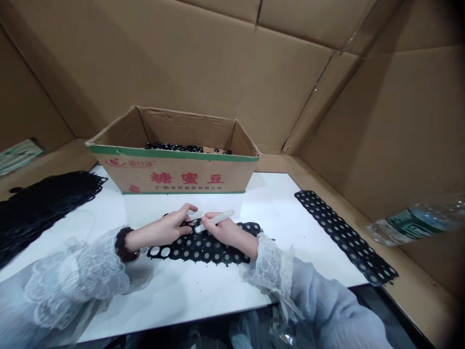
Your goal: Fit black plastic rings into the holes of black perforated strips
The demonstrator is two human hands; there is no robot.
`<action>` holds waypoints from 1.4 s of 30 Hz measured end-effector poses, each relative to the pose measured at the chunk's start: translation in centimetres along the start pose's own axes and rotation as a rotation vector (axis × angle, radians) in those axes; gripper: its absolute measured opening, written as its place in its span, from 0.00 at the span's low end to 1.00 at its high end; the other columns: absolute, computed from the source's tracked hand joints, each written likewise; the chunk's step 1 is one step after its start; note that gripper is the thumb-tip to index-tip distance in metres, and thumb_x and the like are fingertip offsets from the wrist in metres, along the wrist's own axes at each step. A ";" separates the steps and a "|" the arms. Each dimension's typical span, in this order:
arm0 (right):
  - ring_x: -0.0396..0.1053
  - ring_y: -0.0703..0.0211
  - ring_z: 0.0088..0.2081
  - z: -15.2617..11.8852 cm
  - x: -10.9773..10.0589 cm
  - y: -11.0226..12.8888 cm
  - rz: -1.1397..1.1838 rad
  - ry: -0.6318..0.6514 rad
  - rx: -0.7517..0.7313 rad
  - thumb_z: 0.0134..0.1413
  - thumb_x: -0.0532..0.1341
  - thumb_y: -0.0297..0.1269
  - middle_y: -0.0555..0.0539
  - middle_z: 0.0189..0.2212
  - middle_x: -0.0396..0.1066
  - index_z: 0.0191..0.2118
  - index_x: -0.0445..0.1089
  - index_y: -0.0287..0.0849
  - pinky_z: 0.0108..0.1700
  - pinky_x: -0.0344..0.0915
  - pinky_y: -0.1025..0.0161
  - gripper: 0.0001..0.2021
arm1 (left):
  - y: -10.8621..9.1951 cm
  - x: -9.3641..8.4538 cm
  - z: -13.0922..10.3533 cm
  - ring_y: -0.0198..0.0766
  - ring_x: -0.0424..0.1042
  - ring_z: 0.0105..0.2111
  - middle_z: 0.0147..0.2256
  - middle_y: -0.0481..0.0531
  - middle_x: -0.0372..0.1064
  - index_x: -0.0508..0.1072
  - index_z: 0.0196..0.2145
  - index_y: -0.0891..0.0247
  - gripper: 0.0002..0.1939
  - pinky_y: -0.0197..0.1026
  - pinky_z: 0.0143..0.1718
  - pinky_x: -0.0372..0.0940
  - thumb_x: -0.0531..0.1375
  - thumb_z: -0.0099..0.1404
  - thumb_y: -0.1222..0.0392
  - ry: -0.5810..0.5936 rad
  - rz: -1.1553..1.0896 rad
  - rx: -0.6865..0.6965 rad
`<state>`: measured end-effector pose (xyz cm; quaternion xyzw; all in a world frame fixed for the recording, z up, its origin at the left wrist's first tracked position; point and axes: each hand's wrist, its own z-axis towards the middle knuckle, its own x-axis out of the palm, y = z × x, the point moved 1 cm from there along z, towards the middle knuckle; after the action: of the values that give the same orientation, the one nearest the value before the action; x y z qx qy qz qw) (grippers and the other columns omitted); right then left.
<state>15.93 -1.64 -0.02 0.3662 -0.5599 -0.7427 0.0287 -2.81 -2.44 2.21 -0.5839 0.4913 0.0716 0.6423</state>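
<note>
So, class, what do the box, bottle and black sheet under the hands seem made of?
Box: matt cardboard, by its folded, papery rim.
Bottle: glossy, probably clear plastic, by its see-through, glinting wall.
Black sheet: dullish rubber or soft plastic, by its ragged edges; cannot tell which.

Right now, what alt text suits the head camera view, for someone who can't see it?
A right hand grips a pale pen-like tool over a black dotted sheet on a white board; the left hand touches the sheet. An open cardboard box stands behind.
</note>
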 end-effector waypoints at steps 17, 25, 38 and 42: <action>0.50 0.66 0.24 0.2 -0.3 0.0 0.031 -0.050 0.015 0.59 0.48 0.43 0.55 0.19 0.48 0.21 0.49 0.43 0.28 0.49 0.66 0.17 | 0.4 0.5 0.0 0.46 0.61 0.45 0.38 0.53 0.66 0.67 0.35 0.60 0.11 0.49 0.48 0.53 0.57 0.60 0.51 -0.335 0.433 0.276; 0.52 0.66 0.25 0.1 -0.4 -0.2 0.042 -0.052 0.037 0.58 0.48 0.41 0.55 0.20 0.50 0.21 0.50 0.42 0.29 0.50 0.66 0.16 | 0.4 0.0 0.4 0.39 0.71 0.31 0.29 0.49 0.74 0.71 0.29 0.61 0.09 0.38 0.34 0.60 0.53 0.60 0.57 -0.255 0.203 -0.003; 0.58 0.65 0.26 -0.1 -0.8 0.4 0.049 0.000 0.019 0.58 0.49 0.45 0.53 0.20 0.59 0.22 0.59 0.41 0.31 0.55 0.66 0.18 | -3.2 -12.9 0.2 0.47 0.61 0.49 0.45 0.54 0.65 0.67 0.46 0.67 0.18 0.53 0.48 0.56 0.45 0.69 0.53 -1.044 0.886 -0.037; 0.60 0.65 0.27 -0.1 -1.2 0.5 0.062 0.008 0.008 0.59 0.49 0.44 0.52 0.22 0.62 0.23 0.62 0.40 0.32 0.56 0.67 0.17 | -2.3 -9.1 -0.4 0.43 0.61 0.50 0.47 0.50 0.66 0.68 0.45 0.63 0.15 0.49 0.52 0.52 0.47 0.68 0.56 -1.064 0.820 0.151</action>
<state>16.66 -1.33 1.04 0.3519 -0.5737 -0.7378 0.0524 -6.06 0.92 10.31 -0.1891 0.2936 0.5528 0.7566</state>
